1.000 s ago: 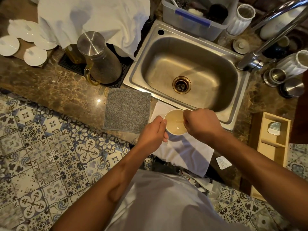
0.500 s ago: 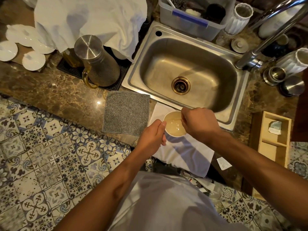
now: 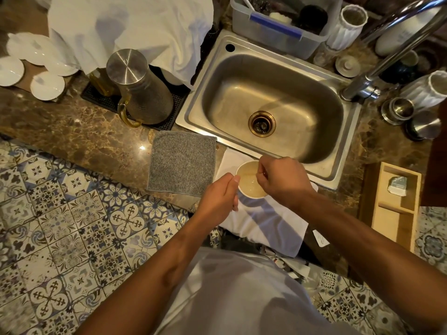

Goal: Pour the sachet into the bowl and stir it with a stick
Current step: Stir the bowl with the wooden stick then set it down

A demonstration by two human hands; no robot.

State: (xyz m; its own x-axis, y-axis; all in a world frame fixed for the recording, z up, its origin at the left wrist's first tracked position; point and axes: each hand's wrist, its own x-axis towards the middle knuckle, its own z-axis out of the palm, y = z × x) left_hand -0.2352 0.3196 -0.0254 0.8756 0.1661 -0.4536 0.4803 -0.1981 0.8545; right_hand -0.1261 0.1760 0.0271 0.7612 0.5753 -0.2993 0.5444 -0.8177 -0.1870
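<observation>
Slightly shifted since a second ago, the right hand (image 3: 283, 181) now sits more over the bowl's (image 3: 250, 183) right rim, with the camera view nudged a touch too. Nearest us, patterned blue-and-white floor tiles (image 3: 72, 226) run up to a brown marble counter (image 3: 84, 139). On its front edge lies a white cloth (image 3: 266, 221), and the bowl stands on it, just in front of the steel sink (image 3: 273, 112). Left hand (image 3: 217, 199) curls round the bowl's left side, steadying it. Right hand's fingers are bunched above the bowl, pinching a thin stick (image 3: 260, 170) that's barely visible. Inside the white bowl there's pale, cloudy yellowish liquid. Beside the cloth sits a grey cloth pad (image 3: 182, 162); to the right, a wooden tray (image 3: 396, 204). Further back, a metal jug (image 3: 137, 90), and a faucet (image 3: 387, 56) arches over the sink.
</observation>
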